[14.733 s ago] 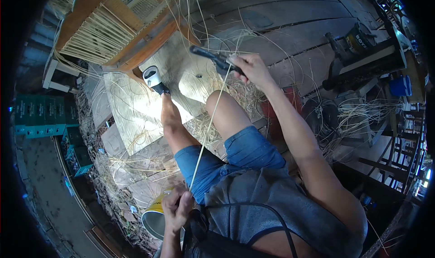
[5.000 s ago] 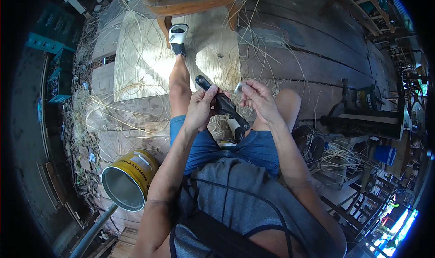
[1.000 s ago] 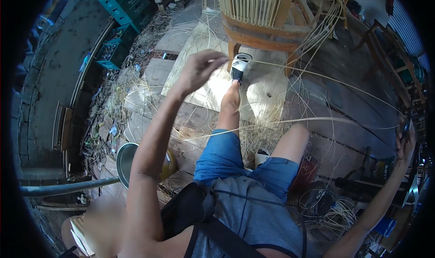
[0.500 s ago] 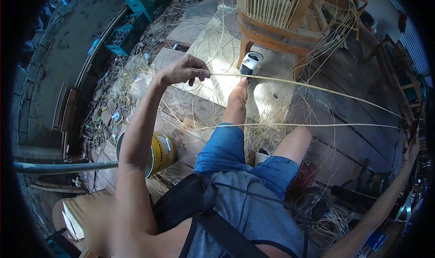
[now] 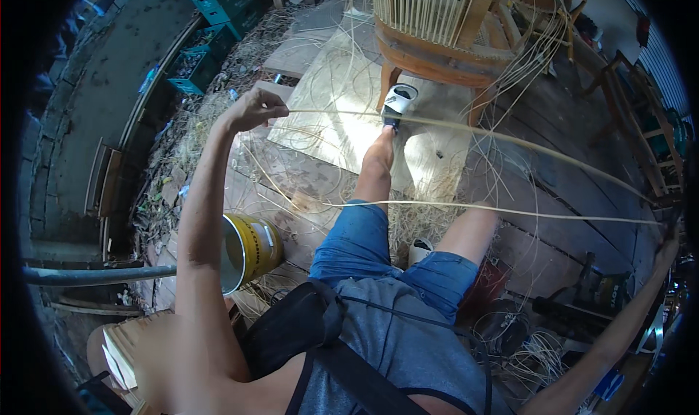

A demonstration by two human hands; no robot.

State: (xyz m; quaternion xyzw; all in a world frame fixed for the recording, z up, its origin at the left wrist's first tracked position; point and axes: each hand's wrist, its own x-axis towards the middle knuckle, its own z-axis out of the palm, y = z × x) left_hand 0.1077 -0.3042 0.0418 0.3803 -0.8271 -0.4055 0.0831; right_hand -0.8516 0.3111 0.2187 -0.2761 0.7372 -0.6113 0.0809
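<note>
My left hand [image 5: 255,111], raised over the left side of the floor, pinches the end of a long pale rattan strand [image 5: 466,126]. From there the strand stretches rightward across my knees' front to my right hand [image 5: 668,242], at the dim right rim. A second length of strand [image 5: 510,211] comes back from the right hand, crosses above my thighs and curls on the boards at the left. The right fingers look closed round the strand, though shadow hides their detail. Ahead stands a wooden chair [image 5: 444,51] with pale strips across its back and loose strands hanging off it.
A yellow bucket [image 5: 263,249] stands by my left thigh. Green crates [image 5: 191,69] sit at the far left. Beneath the chair lies a pale sheet [image 5: 328,87], with shavings [image 5: 415,229] between my legs. Coiled strands [image 5: 535,357] lie lower right; another wooden frame [image 5: 648,124] stands at right.
My left hand has moved left and slightly up, pulling the strand's end with it. My right hand has shifted a little farther toward the right rim.
</note>
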